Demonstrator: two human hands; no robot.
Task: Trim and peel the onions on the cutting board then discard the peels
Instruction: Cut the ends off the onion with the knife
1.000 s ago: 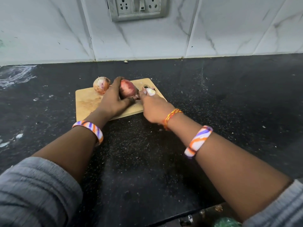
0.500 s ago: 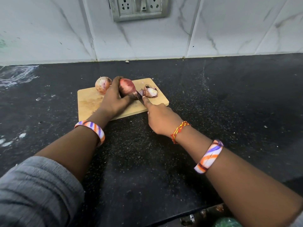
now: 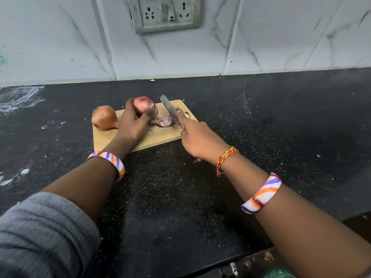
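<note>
Stretching wide and dark, the bench (image 3: 261, 121) carries the cutting board (image 3: 112, 137) well back from its near edge, with open black surface to the board's right, left and front, and a bare strip behind it up to the tiled wall (image 3: 60, 37). On the board's left end an unpeeled brown onion (image 3: 104, 116) overhangs the edge. Beside it, mid-board, the left hand (image 3: 133, 125) clasps a reddish, partly skinned onion (image 3: 145, 106), fingers hiding its lower side. The right hand (image 3: 197, 140) is clenched around a knife (image 3: 170, 110) at the board's right end; its handle is hidden, its blade tilts up and back. Purple peel scraps (image 3: 166, 121) lie under the blade; another piece behind the blade is hard to make out.
</note>
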